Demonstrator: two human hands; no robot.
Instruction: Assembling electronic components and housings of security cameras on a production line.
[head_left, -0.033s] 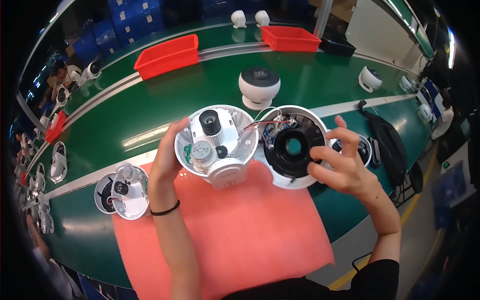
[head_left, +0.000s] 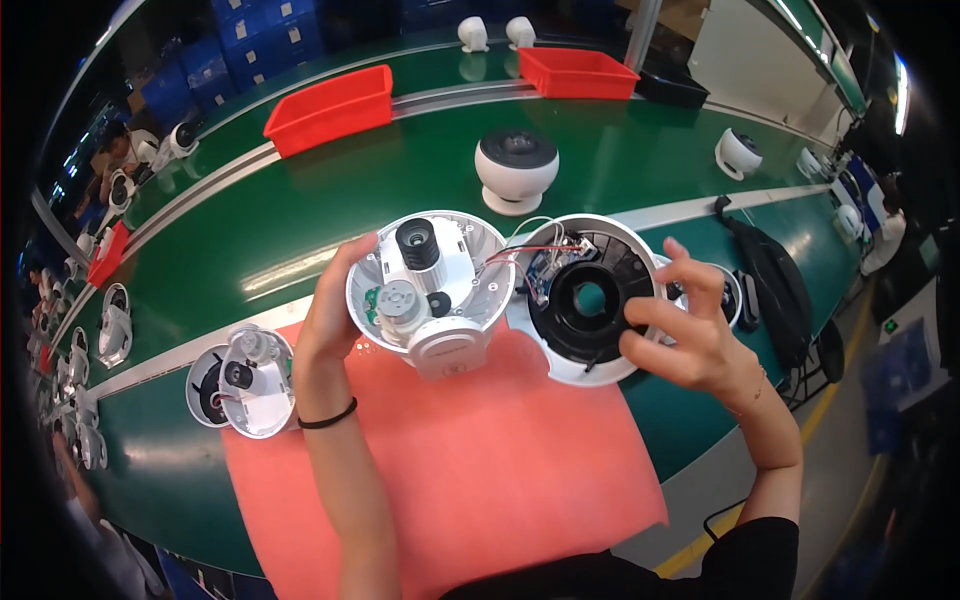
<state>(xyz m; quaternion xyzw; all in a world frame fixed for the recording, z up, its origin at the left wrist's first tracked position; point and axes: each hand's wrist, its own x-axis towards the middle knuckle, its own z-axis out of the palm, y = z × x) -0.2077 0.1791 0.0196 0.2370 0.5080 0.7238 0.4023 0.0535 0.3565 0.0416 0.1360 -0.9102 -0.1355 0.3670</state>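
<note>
My left hand (head_left: 332, 312) grips the left rim of an opened white camera housing half (head_left: 470, 255), which holds a black lens barrel, a round grey motor and a small dark gear. Red, black and white wires run from it to the other white shell half (head_left: 592, 374), lined with a black ring-shaped insert (head_left: 570, 335) and a small circuit board (head_left: 545, 265). On that shell's right edge, the thumb and some fingers of my right hand (head_left: 695, 325) close, while its upper fingers are raised and curled. Both halves are held above a pink mat (head_left: 480, 480).
Another opened camera (head_left: 262, 395) lies left of my left forearm; a further white shell (head_left: 735, 298) is partly hidden behind my right hand. An assembled camera (head_left: 517, 170) stands on the green conveyor. Beyond are red bins (head_left: 330, 108). A black bag (head_left: 775, 280) lies at right.
The right shell half has dropped and tilted slightly, with my right hand moving a little along with it. The whole view has shifted slightly.
</note>
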